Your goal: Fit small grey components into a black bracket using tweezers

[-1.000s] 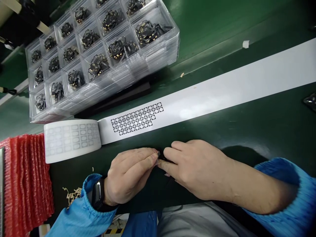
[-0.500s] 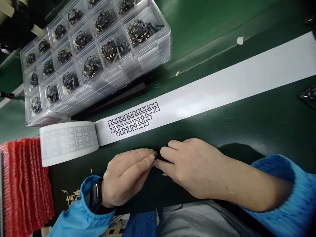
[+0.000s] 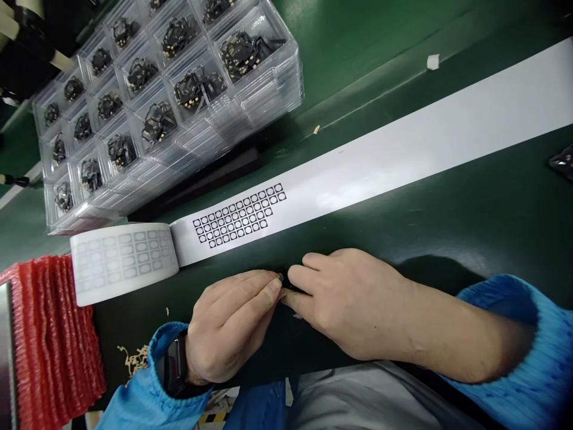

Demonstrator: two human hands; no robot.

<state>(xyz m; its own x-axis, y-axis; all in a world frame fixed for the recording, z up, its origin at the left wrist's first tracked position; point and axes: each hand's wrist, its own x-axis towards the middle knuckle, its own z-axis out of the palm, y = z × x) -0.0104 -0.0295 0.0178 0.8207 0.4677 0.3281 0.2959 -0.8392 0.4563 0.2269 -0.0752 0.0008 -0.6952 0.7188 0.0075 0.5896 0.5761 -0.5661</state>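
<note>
My left hand [image 3: 230, 325], with a black watch on its wrist, and my right hand [image 3: 349, 304] meet over the dark bench mat [image 3: 403, 239]. Their fingertips pinch a small dark part [image 3: 283, 285] between them, and the fingers hide most of it. Just beyond my hands lies a white backing strip [image 3: 358, 179] carrying rows of small black square-outlined pieces [image 3: 233, 218]. It unrolls from a white tape roll [image 3: 123, 263] and does not touch my hands.
A clear compartment tray [image 3: 156, 101] holds dark electronic parts with gold contacts at the upper left. Red bubble-wrap bags [image 3: 54, 334] are stacked at the left, beside pale paper scraps [image 3: 132, 358]. A dark object [image 3: 563, 161] sits at the right edge.
The whole view has drifted slightly, with the tray and strip sitting a little further left. My hands stay together, pinching the small dark part.
</note>
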